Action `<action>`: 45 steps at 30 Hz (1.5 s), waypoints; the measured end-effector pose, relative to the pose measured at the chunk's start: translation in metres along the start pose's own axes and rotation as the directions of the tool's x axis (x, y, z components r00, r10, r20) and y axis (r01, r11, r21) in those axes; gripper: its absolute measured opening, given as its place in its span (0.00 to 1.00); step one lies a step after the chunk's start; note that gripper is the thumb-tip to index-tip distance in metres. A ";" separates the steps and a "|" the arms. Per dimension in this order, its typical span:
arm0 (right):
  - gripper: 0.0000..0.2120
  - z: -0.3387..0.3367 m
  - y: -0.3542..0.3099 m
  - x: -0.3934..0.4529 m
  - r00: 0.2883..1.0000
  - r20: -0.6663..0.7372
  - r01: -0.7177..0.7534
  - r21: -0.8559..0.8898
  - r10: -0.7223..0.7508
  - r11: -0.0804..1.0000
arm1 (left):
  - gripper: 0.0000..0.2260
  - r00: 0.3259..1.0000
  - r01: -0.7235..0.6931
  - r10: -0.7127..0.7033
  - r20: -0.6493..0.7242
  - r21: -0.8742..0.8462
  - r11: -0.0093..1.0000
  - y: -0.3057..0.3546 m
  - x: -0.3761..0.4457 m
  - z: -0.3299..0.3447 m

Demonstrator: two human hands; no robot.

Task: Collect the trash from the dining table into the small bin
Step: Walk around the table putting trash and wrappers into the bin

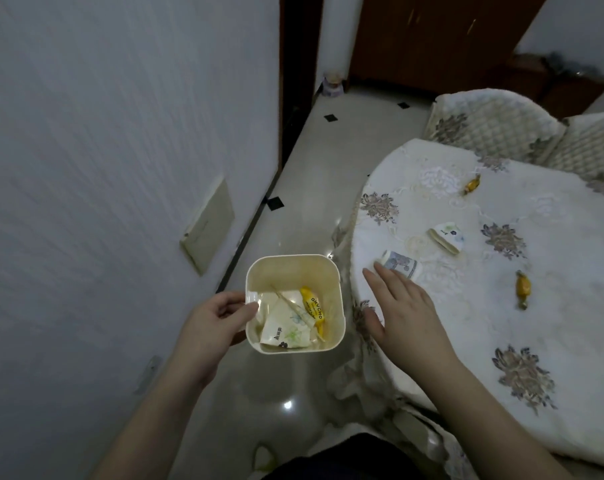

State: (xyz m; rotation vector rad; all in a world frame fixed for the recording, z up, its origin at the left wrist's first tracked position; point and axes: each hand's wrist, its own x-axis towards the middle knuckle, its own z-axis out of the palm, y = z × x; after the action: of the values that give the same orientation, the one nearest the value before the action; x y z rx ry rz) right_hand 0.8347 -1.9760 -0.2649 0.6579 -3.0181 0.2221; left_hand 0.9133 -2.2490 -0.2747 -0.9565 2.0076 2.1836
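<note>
My left hand [221,317] grips the left rim of a small cream square bin [335,292], held over the floor beside the table. Inside lie a white floral packet [286,332], a yellow wrapper [312,306] and thin sticks. My right hand [402,306] hovers flat with straight fingers over the table's left edge, fingertips just short of a crumpled printed wrapper [399,264]. Farther on the table lie a white floral packet [447,237] and two gold-wrapped candies [472,184] [523,287].
The round table [553,393] wears a white embroidered cloth that hangs over its edge. Two quilted chair backs [491,126] stand behind it. A wall rises at the left, glossy tile floor [293,188] runs between, and a dark wooden cabinet [432,39] is at the back.
</note>
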 end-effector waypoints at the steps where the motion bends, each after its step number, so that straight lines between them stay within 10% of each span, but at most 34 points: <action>1: 0.26 0.000 0.003 0.003 1.000 -0.002 -0.017 0.002 0.017 1.000 | 0.06 1.000 0.005 -0.005 0.012 0.017 1.000 0.003 0.006 0.002; 27: 0.30 0.085 0.131 0.120 0.914 0.223 -0.367 0.105 0.338 0.924 | 0.05 0.956 -0.024 -0.089 0.281 0.373 0.927 0.102 0.193 0.165; 37: 0.45 0.091 0.148 0.148 0.790 0.464 -0.466 0.032 0.400 0.884 | 0.05 0.840 -0.156 -0.146 0.522 0.491 0.857 0.153 0.313 0.221; 45: 0.43 0.117 0.134 0.143 0.675 0.403 -0.661 -0.042 0.619 0.749 | 0.06 0.710 -0.295 -0.204 0.674 0.548 0.783 0.179 0.372 0.257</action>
State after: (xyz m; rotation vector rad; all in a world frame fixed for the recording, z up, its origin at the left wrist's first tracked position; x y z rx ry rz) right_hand 0.6476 -1.9311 -0.3871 -0.4805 -3.5209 0.3025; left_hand 0.4310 -2.1857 -0.2848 0.0569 2.0585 1.3317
